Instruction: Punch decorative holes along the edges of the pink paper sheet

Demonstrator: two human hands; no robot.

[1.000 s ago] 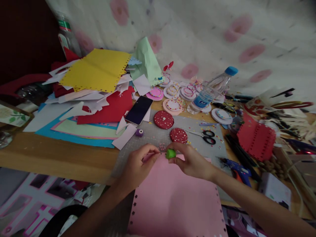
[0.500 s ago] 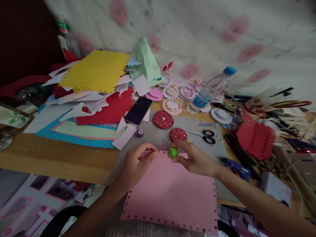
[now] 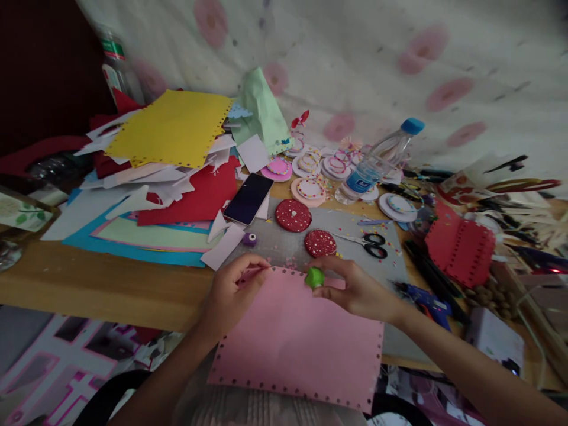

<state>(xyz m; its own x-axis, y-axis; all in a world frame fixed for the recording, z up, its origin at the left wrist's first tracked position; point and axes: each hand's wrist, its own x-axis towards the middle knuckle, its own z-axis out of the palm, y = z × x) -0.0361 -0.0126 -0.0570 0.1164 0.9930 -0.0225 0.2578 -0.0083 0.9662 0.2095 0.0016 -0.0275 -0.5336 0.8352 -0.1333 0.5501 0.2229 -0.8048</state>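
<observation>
A pink sheet of paper with small punched holes along its edges hangs in front of me, over the desk's front edge. My left hand pinches its top edge toward the left corner. Between the thumb and fingers of my right hand is a small green craft punch, set on the same top edge. Holes run along the edge between my two hands. A purple craft punch lies on the grey mat, beyond my left hand. Two red speckled discs rest further back.
Black-handled scissors lie on the grey mat. A phone, piled paper under a yellow sheet, and a water bottle stand behind. At right are a blue glue gun and a red punched sheet.
The pink sheet and my left hand have shifted slightly left. The green punch sits a little further right along the top edge, with more holes showing to its left.
</observation>
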